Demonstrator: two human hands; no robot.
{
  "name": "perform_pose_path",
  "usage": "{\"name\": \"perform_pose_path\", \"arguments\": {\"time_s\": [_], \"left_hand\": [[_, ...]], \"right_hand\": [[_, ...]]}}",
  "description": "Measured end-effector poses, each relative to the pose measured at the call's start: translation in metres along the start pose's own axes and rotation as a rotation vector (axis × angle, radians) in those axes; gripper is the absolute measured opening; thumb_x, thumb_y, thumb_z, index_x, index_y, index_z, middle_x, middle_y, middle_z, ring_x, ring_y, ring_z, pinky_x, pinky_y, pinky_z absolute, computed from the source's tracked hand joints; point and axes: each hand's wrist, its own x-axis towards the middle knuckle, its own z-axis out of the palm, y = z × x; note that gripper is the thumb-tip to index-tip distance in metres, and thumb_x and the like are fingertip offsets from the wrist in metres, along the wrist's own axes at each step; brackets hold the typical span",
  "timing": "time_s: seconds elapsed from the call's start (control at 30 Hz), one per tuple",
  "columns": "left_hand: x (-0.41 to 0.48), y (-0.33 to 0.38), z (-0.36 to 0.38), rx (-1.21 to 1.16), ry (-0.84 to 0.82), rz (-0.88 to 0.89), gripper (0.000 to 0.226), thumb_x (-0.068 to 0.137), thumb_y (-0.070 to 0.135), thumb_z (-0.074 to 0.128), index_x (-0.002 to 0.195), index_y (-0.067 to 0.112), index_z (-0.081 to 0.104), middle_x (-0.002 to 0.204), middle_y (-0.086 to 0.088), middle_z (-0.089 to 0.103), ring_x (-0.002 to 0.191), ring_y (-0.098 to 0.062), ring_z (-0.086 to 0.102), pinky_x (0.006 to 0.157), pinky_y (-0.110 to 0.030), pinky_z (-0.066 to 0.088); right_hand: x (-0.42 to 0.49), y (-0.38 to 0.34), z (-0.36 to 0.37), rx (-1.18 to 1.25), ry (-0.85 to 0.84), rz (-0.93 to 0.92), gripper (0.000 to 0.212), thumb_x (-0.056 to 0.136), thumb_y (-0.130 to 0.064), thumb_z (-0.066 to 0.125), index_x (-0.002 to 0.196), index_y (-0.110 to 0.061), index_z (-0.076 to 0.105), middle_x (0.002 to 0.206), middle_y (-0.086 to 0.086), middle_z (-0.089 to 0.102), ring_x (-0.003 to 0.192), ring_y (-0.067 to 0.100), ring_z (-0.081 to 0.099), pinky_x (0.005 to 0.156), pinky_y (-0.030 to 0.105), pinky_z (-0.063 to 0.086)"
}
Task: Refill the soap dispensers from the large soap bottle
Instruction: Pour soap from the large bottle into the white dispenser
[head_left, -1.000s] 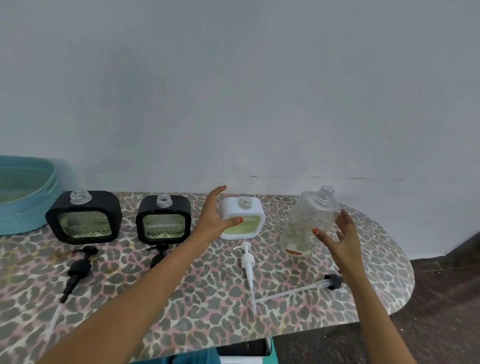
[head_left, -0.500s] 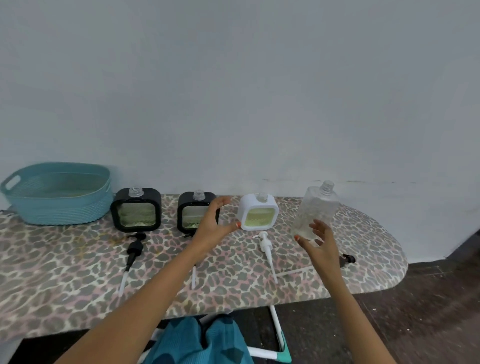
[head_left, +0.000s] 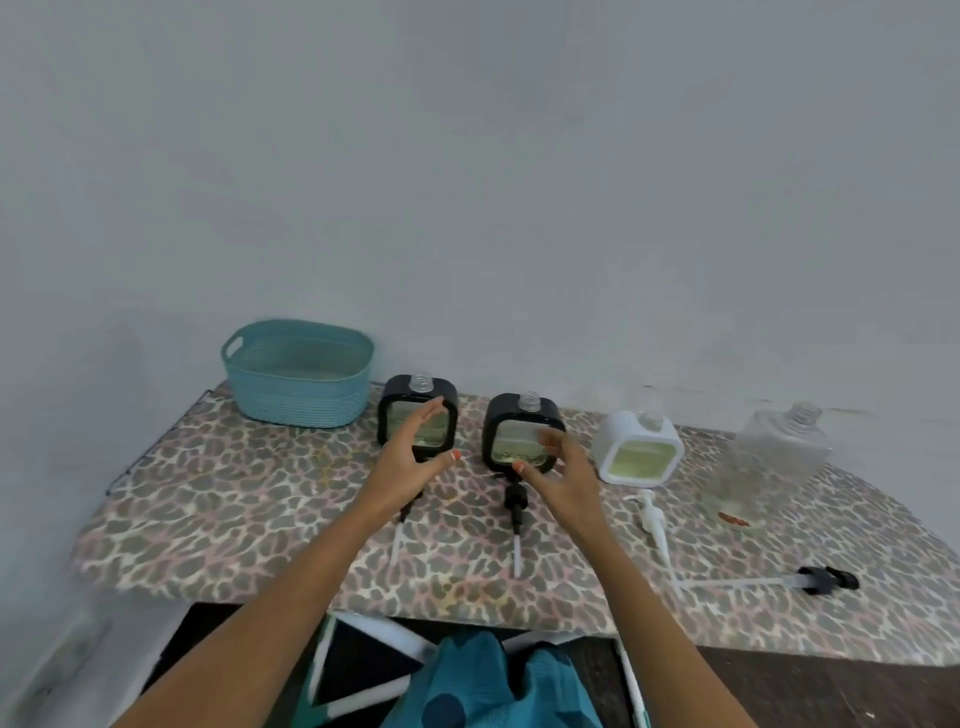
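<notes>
My left hand (head_left: 410, 465) is spread wide, thumb low and fingers high, in a C-shape in front of the left black dispenser (head_left: 418, 415). It holds nothing; I can't tell whether my fingertips touch the dispenser's face or hang just short of it. My right hand (head_left: 563, 480) is just as open, fingers fanned and a little blurred, across the lower right corner of the second black dispenser (head_left: 522, 431), thumb pointing in toward its base. Nothing in that hand either, and contact is unclear.

Both black dispensers stand upright near the wall, necks bare. Their black pumps lie on the leopard-print board (head_left: 234, 509) in front of them: one (head_left: 514, 512) in plain sight between my wrists, the other mostly hidden under my left wrist. The white dispenser (head_left: 639, 452) sits to the right, green soap showing through its window, its white pump (head_left: 655, 525) flat in front. Further right stands the large clear soap bottle (head_left: 774, 462), uncapped, only a little liquid in the bottom, its long pump (head_left: 826, 579) lying near the board's front edge. A teal basket (head_left: 298, 371) sits at the far left.
</notes>
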Motion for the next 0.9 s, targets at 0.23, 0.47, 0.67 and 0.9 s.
{"name": "perform_pose_path", "arguments": {"time_s": [0.23,0.47,0.67,0.9], "left_hand": [[0.012,-0.025,-0.053,0.062,0.109,-0.033,0.065,0.082,0.016,0.067,0.138,0.024,0.035,0.145,0.003,0.036,0.129,-0.006,0.032,0.102,-0.023,0.026],[0.039,-0.042,-0.076,0.105,0.117,-0.055,0.066,0.083,0.021,0.066,0.139,0.025,0.032,0.148,0.003,0.033,0.135,-0.012,0.03,0.102,-0.021,0.023],[0.067,-0.047,-0.073,0.095,0.05,-0.082,0.066,0.084,0.028,0.063,0.14,0.031,0.028,0.15,0.004,0.028,0.136,-0.015,0.028,0.101,-0.024,0.025],[0.092,-0.057,-0.061,0.077,0.006,-0.095,0.067,0.081,0.033,0.066,0.139,0.031,0.032,0.146,0.004,0.034,0.134,-0.013,0.032,0.104,-0.027,0.029]], "right_hand": [[0.016,-0.025,0.088,-0.061,-0.191,0.031,0.055,0.082,-0.032,0.068,0.128,-0.011,0.045,0.124,0.003,0.053,0.116,0.018,0.05,0.09,0.024,0.04],[0.023,-0.02,0.144,-0.164,-0.186,0.186,0.059,0.079,-0.043,0.068,0.125,-0.011,0.049,0.118,0.005,0.059,0.108,0.019,0.056,0.088,0.031,0.046],[0.027,-0.015,0.158,-0.185,-0.113,0.293,0.059,0.077,-0.042,0.07,0.119,-0.011,0.044,0.116,0.007,0.056,0.107,0.024,0.055,0.088,0.039,0.047],[0.03,-0.021,0.15,-0.119,-0.209,0.364,0.052,0.081,-0.027,0.069,0.119,-0.007,0.04,0.104,0.005,0.057,0.091,0.019,0.056,0.072,0.026,0.046]]}}
